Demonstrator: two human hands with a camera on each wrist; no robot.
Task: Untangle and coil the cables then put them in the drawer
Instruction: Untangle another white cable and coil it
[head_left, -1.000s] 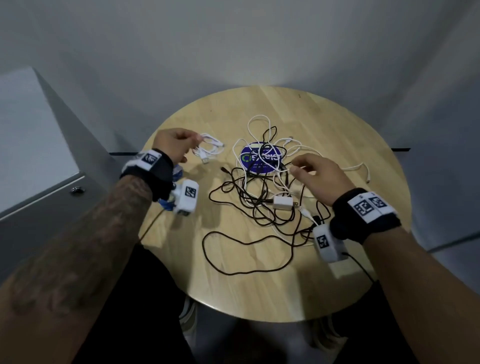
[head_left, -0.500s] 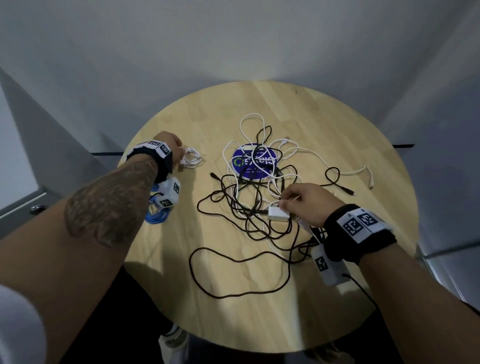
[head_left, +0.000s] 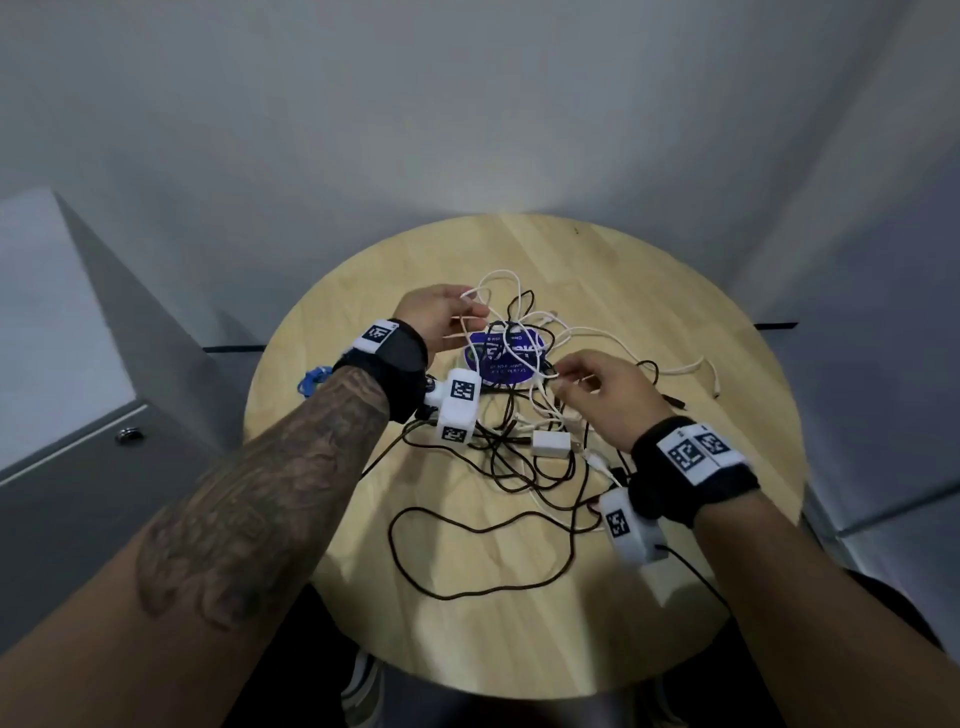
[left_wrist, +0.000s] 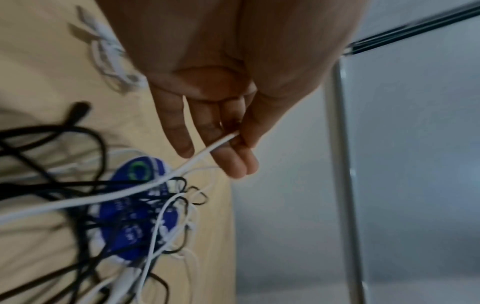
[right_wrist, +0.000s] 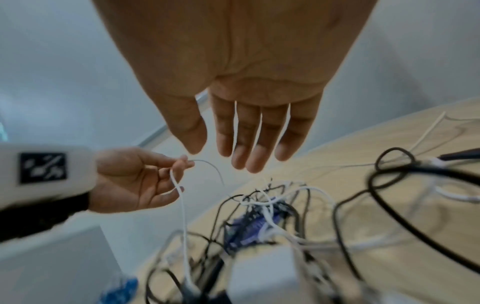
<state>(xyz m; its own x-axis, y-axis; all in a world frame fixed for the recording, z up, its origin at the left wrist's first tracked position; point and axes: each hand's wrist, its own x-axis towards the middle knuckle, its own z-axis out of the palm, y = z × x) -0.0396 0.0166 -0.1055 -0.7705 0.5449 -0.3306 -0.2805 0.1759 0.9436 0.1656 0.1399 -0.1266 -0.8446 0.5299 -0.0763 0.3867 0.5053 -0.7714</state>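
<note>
Left hand (head_left: 441, 318) is pinching a white cable (head_left: 501, 280) beyond the blue disc (head_left: 506, 358). Right hand (head_left: 605, 397), fingers relaxed and spread, is hovering just right of that disc, over the tangle on the worktop (head_left: 649, 291).

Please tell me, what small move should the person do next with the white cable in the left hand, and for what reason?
Probably raise the left hand slowly, drawing the white cable up out of the tangle. Its fingers already pinch the cable, which still runs under and through black loops over the blue sticker. The right hand, open just above the pile, could hold those loops down.
</note>
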